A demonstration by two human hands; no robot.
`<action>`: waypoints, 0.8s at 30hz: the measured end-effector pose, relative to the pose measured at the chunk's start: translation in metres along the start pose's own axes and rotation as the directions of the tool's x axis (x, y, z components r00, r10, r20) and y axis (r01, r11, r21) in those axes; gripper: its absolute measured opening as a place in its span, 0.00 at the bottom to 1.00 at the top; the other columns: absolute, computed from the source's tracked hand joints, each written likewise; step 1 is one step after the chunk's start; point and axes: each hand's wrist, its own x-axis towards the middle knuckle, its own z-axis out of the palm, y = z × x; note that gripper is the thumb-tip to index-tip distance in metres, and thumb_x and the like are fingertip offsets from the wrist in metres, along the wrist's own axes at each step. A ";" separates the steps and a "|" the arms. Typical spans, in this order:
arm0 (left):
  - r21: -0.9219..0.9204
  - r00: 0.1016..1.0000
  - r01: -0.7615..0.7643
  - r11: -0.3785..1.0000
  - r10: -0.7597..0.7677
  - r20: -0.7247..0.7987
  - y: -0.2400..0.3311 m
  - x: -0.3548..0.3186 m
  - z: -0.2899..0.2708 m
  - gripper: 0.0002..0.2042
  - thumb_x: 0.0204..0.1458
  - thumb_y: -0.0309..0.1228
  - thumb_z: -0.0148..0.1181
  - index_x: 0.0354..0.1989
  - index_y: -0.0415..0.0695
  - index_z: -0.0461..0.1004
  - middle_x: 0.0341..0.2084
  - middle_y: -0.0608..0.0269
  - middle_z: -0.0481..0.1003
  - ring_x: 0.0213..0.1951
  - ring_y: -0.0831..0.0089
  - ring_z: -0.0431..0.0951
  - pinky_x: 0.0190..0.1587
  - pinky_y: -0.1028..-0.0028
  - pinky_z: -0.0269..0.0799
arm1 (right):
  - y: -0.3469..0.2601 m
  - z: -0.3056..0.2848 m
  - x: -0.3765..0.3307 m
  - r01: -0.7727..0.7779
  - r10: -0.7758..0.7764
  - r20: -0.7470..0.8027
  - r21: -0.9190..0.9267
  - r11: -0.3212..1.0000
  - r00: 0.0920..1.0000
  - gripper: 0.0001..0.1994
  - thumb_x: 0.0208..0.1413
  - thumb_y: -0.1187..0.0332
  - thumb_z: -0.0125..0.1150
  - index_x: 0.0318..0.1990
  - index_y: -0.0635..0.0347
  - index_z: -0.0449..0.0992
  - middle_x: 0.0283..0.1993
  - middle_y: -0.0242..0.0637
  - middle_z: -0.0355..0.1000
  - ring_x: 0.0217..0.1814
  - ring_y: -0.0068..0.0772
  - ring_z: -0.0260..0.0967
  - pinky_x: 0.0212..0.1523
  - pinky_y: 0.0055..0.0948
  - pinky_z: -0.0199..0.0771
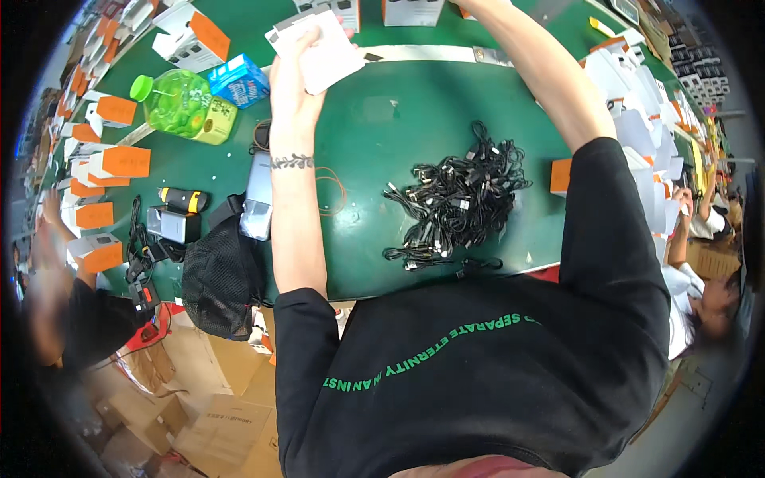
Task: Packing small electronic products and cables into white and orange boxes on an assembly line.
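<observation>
My left hand (296, 80) is closed on a small stack of white paper leaflets (333, 60), held over the far side of the green table (366, 119). Its thumb lies across the top sheet. My right arm stretches far forward, and only the base of my right hand (480, 4) shows at the upper edge; its fingers are out of the picture. Nearest to it is a white box (413, 11) with an orange side. Between my arms lies a pile of black bundled cables (462, 199) with light plugs.
To the left stand a green bottle (187, 107), a blue carton (239, 81), a black mesh bag (223, 279) and several orange-and-white boxes (119, 161). More opened boxes (629, 95) crowd the right. A pale strip (422, 53) crosses the table. Other people work at both sides.
</observation>
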 end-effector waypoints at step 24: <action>-0.205 1.000 0.022 0.979 -0.020 0.014 -0.020 0.011 -0.008 0.23 0.60 0.30 0.52 0.61 0.32 0.58 0.55 0.39 0.69 0.56 0.46 0.72 0.59 0.48 0.71 | -0.134 -0.163 -0.201 -0.268 -0.056 0.761 0.295 0.917 0.646 0.14 0.44 0.69 0.70 0.40 0.59 0.79 0.36 0.47 0.75 0.42 0.49 0.75 0.46 0.41 0.75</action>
